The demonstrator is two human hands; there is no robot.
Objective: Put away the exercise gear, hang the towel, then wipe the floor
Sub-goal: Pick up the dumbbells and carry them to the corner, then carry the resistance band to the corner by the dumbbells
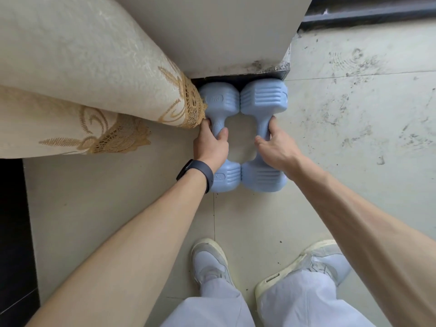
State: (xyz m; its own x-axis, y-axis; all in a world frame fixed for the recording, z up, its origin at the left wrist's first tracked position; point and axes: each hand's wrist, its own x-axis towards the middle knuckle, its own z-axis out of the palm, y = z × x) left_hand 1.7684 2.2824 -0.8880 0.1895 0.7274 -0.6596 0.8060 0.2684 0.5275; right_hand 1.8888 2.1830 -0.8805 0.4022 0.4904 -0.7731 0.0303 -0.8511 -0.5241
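Observation:
Two light blue dumbbells lie side by side on the tiled floor, their far ends against the foot of a wall corner. My left hand (211, 147), with a dark band on its wrist, grips the handle of the left dumbbell (220, 100). My right hand (274, 146) is curled round the handle of the right dumbbell (263, 97). The two weights touch each other at both ends. No towel is in view.
A cream curtain (99, 74) with gold lace trim hangs at the left, its hem brushing the left dumbbell. The white wall corner (224, 36) rises behind. The floor tiles (354, 109) to the right are smudged with dark dirt. My two shoes stand below.

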